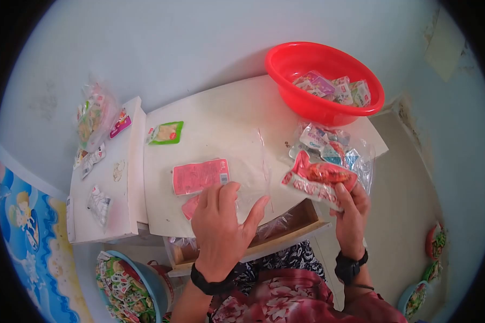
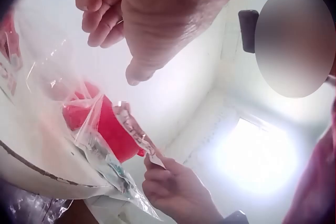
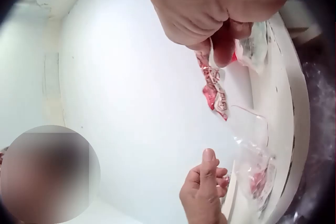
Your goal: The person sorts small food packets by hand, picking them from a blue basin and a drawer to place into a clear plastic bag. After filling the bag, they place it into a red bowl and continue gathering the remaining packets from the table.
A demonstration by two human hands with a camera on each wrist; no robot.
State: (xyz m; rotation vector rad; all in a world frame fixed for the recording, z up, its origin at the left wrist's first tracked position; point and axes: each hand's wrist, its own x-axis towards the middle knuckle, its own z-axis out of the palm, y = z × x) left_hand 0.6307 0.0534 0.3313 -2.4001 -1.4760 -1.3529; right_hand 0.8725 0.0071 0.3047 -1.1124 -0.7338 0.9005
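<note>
My right hand pinches a red and white snack packet by its lower edge, thumb on top, above the table's right side. In the right wrist view this packet hangs below the fingers. My left hand is over the table's front edge, fingers loosely bent and thumb spread, with nothing in its grasp. Just beyond it a clear plastic bag lies on the white table, around a pink packet. A second pink packet is partly hidden by the left hand.
A red basin with several packets stands at the back right, a clear bag of blue-white packets before it. One green packet lies at the back left. Below are an open drawer and a blue tub full of packets.
</note>
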